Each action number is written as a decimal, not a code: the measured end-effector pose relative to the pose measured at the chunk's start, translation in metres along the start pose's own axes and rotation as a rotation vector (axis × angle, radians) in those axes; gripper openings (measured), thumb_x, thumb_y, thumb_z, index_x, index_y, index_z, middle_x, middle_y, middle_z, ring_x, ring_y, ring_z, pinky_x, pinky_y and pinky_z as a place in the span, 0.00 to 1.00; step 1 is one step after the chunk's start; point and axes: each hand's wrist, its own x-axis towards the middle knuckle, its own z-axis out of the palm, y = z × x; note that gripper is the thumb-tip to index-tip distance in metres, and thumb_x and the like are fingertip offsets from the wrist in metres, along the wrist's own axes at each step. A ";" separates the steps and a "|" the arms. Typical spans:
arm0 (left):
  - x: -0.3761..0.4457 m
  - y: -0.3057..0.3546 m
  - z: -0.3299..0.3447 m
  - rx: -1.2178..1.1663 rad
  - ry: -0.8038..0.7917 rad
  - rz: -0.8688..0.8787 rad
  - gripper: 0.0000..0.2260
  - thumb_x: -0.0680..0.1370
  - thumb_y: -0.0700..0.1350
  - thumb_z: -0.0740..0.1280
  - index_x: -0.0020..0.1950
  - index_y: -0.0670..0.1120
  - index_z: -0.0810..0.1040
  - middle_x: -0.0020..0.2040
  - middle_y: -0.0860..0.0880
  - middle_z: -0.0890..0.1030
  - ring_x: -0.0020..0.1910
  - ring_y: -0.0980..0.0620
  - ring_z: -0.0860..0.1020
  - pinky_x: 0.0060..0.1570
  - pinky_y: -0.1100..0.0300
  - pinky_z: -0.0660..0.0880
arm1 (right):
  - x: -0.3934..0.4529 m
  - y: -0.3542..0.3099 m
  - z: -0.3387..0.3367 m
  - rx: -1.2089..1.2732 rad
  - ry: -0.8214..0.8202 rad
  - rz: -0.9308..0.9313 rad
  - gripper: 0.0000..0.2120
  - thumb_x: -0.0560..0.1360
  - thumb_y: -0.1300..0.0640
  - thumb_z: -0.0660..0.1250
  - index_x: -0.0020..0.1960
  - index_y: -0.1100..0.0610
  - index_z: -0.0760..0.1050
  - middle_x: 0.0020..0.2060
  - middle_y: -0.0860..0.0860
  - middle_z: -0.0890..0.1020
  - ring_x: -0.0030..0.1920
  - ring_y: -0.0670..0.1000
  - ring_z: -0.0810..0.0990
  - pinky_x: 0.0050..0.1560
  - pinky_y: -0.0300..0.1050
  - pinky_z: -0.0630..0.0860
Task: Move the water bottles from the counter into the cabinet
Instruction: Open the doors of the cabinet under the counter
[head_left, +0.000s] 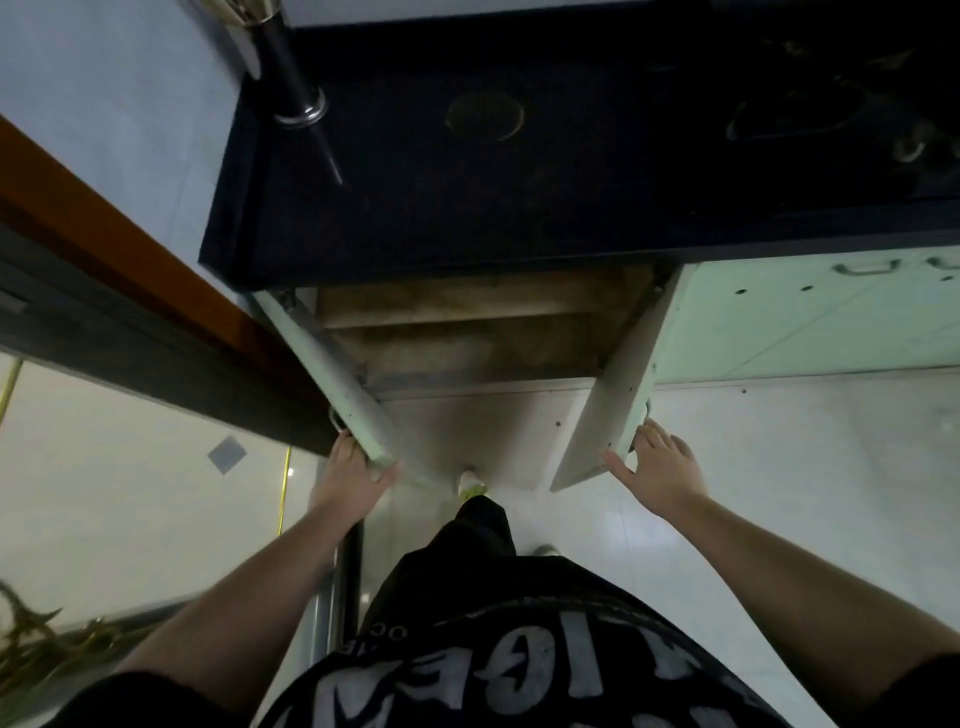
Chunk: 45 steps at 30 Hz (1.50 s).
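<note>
Both pale green doors of the cabinet (478, 332) under the dark counter (519, 208) stand open. My left hand (353, 467) holds the outer edge of the left door (332, 374), fingers behind it and thumb in front. In the same way, my right hand (657, 465) holds the edge of the right door (618, 395), with the fingers by its handle. The brown shelves inside look bare. A tall dark cylinder with a gold top and a chrome ring (296, 83) stands at the counter's back left; I cannot tell whether it is a bottle.
A closed pale green cabinet front (810, 317) runs to the right. On the left are a brown-edged dark frame (130, 291) and a yellow cord (283, 488). My legs and a shoe (470, 483) stand on the pale tiled floor between the doors.
</note>
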 end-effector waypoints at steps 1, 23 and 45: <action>-0.004 -0.006 -0.001 -0.044 0.007 -0.036 0.39 0.77 0.64 0.62 0.78 0.42 0.56 0.78 0.44 0.59 0.77 0.46 0.59 0.71 0.44 0.65 | -0.008 0.009 0.003 0.020 0.018 0.020 0.36 0.77 0.33 0.47 0.70 0.58 0.68 0.74 0.51 0.66 0.77 0.49 0.54 0.76 0.50 0.53; -0.015 -0.021 -0.019 0.570 0.003 0.348 0.36 0.73 0.26 0.60 0.78 0.48 0.60 0.80 0.46 0.57 0.77 0.47 0.60 0.73 0.53 0.60 | -0.054 0.100 -0.004 -0.148 -0.036 0.178 0.31 0.78 0.49 0.59 0.77 0.59 0.55 0.75 0.55 0.63 0.76 0.54 0.58 0.75 0.48 0.54; -0.054 -0.145 -0.069 0.692 -0.065 0.066 0.20 0.81 0.49 0.56 0.71 0.45 0.65 0.70 0.44 0.69 0.70 0.44 0.66 0.71 0.52 0.62 | -0.100 -0.137 0.012 0.200 0.008 0.180 0.23 0.80 0.46 0.56 0.72 0.52 0.65 0.69 0.55 0.71 0.67 0.58 0.71 0.64 0.54 0.71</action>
